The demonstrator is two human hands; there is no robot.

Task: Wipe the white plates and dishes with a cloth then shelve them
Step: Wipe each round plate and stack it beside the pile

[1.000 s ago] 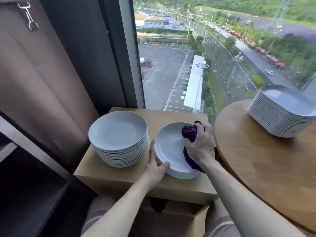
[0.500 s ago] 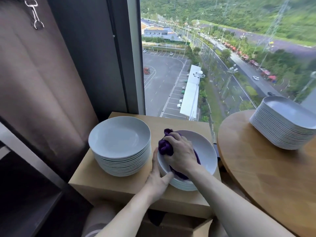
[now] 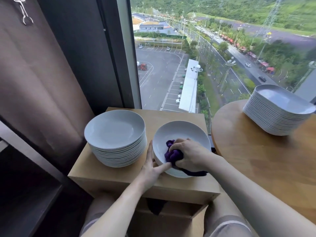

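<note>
Two stacks of white round dishes stand on a wooden box [image 3: 179, 117]. The tall left stack [image 3: 114, 132] is untouched. On the short right stack, the top dish [image 3: 181, 132] holds a bunched purple cloth [image 3: 171, 153], which my right hand [image 3: 189, 153] grips and presses into the dish's near side. My left hand [image 3: 152, 168] steadies that stack at its near left rim, thumb on the rim edge and fingers straight up along the side.
A round wooden table [image 3: 266, 154] at the right carries a tall stack of white squarish plates [image 3: 277, 110]. A dark shelf unit [image 3: 25, 177] stands at the left beside a brown curtain. A window rises behind the box, and an open cardboard box sits below.
My right hand has swept the cloth from the dish's far right side across to the left and then down to its near side. The left hand has kept its hold on the rim.
</note>
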